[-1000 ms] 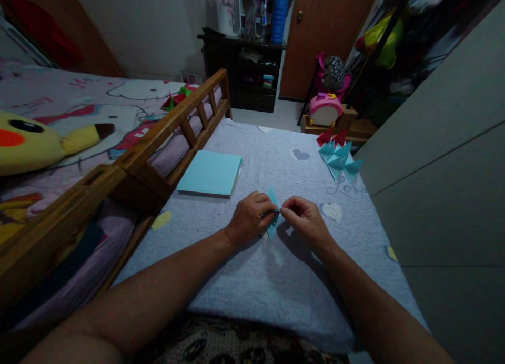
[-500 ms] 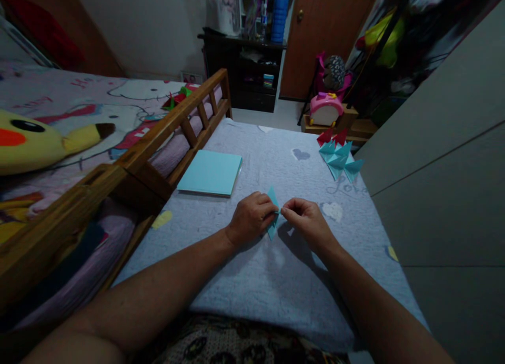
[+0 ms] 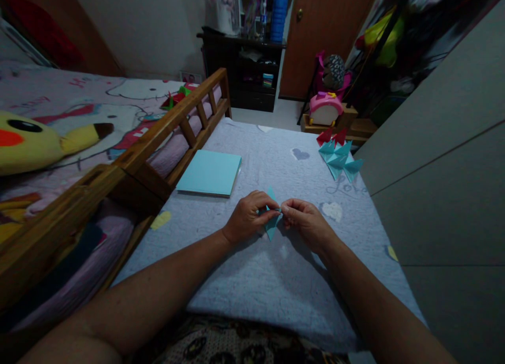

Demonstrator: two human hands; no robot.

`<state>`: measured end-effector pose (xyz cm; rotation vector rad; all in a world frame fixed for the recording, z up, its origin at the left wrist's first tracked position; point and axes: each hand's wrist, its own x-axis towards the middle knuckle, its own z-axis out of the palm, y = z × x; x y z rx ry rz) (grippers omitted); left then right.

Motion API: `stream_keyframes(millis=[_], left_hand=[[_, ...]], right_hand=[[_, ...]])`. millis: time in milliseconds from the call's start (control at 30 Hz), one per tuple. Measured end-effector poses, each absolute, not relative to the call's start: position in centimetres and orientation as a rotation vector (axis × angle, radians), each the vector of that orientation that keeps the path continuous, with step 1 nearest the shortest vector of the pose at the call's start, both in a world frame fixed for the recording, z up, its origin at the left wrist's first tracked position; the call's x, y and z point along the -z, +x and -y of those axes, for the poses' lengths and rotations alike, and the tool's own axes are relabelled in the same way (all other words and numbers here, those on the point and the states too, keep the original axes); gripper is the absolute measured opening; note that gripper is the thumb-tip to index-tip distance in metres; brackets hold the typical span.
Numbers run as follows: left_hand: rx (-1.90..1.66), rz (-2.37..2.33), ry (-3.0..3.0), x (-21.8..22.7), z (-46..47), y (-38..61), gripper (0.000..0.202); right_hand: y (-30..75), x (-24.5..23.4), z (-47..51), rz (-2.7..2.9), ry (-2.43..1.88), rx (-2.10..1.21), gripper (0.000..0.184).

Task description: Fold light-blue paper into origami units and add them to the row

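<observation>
A small piece of folded light-blue paper [image 3: 272, 229] is held just above the bed, its points sticking out above and below my fingers. My left hand [image 3: 252, 215] pinches it from the left between thumb and fingers. From the right, my right hand [image 3: 305, 220] pinches its tip, the fingertips of both hands nearly meeting. The fingers hide the middle of the paper. A stack of square light-blue paper [image 3: 211, 173] lies to the left, beyond my left hand. Several folded blue paper pieces [image 3: 335, 158] stand at the right, with red folded paper [image 3: 331, 137] behind them.
A wooden bed rail [image 3: 173, 117] runs along the left, with a yellow plush toy [image 3: 31, 143] on the bed beyond. The pale heart-patterned sheet [image 3: 260, 148] covers the surface under my hands. A light cabinet [image 3: 445, 195] borders the right side.
My left thumb and fingers have shifted along the paper towards its right tip. My right fingers have curled in closer, and the paper has tilted slightly.
</observation>
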<state>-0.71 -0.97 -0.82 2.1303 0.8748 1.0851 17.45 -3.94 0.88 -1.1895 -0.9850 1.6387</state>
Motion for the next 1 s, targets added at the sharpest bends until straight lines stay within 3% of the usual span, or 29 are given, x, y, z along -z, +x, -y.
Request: stream_keyframes(millis=[367, 1000], left_hand=[[-1.082, -0.890, 2.129, 0.95, 0.91, -0.76, 0.011], [-1.111, -0.843, 2.162, 0.76, 1.02, -0.72, 0.010]], right_hand=[[17.16, -0.72, 3.92, 0.946, -1.202, -1.647, 0.036], [17.52, -0.24, 3.56, 1.136, -1.307, -1.465, 0.023]])
